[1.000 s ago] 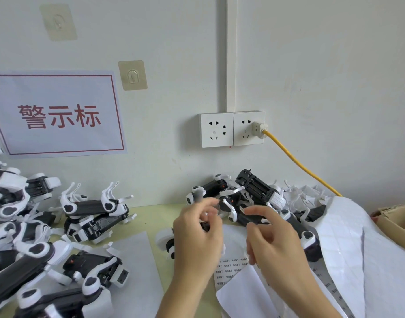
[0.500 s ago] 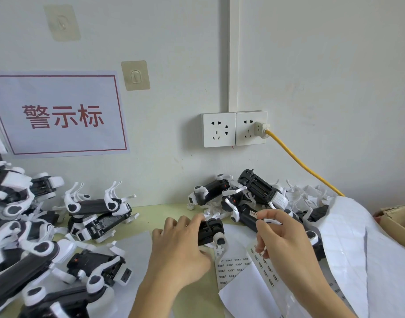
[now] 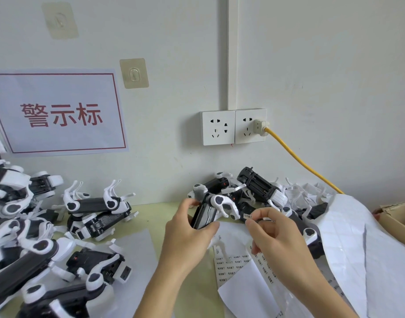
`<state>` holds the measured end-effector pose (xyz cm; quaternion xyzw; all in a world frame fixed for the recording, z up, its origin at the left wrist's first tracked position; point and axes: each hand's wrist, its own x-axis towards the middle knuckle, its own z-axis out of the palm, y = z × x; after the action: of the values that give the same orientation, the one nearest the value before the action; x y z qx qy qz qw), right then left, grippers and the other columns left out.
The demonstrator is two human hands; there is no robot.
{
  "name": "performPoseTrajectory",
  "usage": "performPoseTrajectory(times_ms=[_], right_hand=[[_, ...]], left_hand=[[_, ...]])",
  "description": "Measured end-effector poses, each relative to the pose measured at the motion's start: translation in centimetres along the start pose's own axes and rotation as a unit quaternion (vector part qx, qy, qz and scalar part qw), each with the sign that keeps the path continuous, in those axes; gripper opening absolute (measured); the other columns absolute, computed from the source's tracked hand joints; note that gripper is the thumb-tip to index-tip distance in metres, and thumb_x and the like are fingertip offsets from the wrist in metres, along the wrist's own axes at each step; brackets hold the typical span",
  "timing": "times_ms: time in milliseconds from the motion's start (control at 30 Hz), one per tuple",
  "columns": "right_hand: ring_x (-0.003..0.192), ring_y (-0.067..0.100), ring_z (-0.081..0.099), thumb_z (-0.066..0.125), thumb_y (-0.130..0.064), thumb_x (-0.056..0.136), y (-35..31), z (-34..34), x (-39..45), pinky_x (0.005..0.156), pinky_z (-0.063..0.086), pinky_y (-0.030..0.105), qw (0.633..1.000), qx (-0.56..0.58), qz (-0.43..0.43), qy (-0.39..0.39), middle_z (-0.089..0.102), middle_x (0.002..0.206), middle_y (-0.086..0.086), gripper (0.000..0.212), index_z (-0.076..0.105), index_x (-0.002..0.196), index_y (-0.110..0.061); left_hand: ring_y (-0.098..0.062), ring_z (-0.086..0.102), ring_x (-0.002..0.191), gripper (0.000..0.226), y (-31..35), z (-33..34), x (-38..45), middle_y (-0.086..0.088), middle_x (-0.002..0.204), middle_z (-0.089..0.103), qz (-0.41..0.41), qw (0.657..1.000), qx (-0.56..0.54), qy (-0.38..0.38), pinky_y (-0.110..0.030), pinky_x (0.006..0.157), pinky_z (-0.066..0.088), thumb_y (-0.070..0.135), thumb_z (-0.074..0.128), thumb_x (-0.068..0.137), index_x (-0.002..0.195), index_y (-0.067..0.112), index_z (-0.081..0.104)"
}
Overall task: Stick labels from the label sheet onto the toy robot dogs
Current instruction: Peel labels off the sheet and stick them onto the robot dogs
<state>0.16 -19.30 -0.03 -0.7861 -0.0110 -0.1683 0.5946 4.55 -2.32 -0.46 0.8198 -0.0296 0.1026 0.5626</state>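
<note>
My left hand [image 3: 185,235] grips a black and white toy robot dog [image 3: 210,210], raised off the table and tilted, its white legs pointing right. My right hand [image 3: 272,235] pinches a small white label [image 3: 247,216] between thumb and forefinger, just right of the dog's leg. The label sheet [image 3: 233,262], with rows of small printed labels, lies on the table under and between my hands. More robot dogs are heaped behind my hands [image 3: 254,184] and at the left [image 3: 98,210].
A large curled sheet of backing paper [image 3: 348,237] lies at the right, next to a cardboard box [image 3: 396,216]. A yellow cable [image 3: 297,159] runs from the wall socket [image 3: 249,126] down to the right. White paper [image 3: 137,253] lies under the left pile.
My left hand went down to the table, took a robot dog and has lifted and turned it. My right hand has raised a label off the sheet towards the dog.
</note>
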Motion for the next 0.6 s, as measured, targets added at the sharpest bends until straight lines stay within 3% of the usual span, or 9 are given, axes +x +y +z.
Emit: performPoseTrajectory(times_ms=[100,233,300,600], right_hand=[[0.047,0.009,0.052,0.061,-0.02,0.095,0.0,0.1,-0.1,0.047,0.036,0.012,1.0,0.013,-0.013,-0.019,0.06,0.056,0.009,0.008,0.062,0.088,-0.017],[0.049,0.013,0.051,0.062,-0.018,0.095,0.0,0.1,0.0,0.05,0.04,0.016,0.999,0.029,-0.022,-0.028,0.057,0.053,0.002,0.008,0.062,0.087,-0.015],[0.05,0.015,0.048,0.063,-0.019,0.095,0.0,0.0,0.1,0.047,0.037,0.017,0.999,0.026,-0.034,-0.022,0.054,0.053,0.001,0.009,0.063,0.087,-0.015],[0.042,0.008,0.033,0.063,-0.019,0.096,0.4,-0.5,0.2,0.043,0.028,0.014,0.997,-0.004,-0.069,-0.021,0.045,0.049,-0.001,0.009,0.062,0.088,-0.014]], left_hand=[[-0.009,0.054,0.048,0.044,0.6,0.7,-0.4,0.003,0.071,0.062,-0.03,0.995,-0.087,-0.05,-0.018,0.043,0.041,0.023,0.073,0.084,0.108,0.053,0.051],[-0.001,0.063,0.061,0.05,1.0,1.3,-0.8,0.006,0.084,0.071,-0.043,0.985,-0.151,-0.071,-0.01,0.049,0.045,0.022,0.073,0.085,0.108,0.058,0.047],[-0.001,0.065,0.063,0.051,1.0,1.5,-0.8,0.012,0.081,0.072,-0.044,0.982,-0.167,-0.071,-0.012,0.052,0.047,0.021,0.074,0.085,0.109,0.058,0.047],[-0.004,0.068,0.068,0.067,1.1,2.0,-1.2,0.003,0.096,0.072,0.005,0.981,-0.166,-0.098,-0.015,0.055,0.052,0.009,0.077,0.083,0.118,0.061,0.055]])
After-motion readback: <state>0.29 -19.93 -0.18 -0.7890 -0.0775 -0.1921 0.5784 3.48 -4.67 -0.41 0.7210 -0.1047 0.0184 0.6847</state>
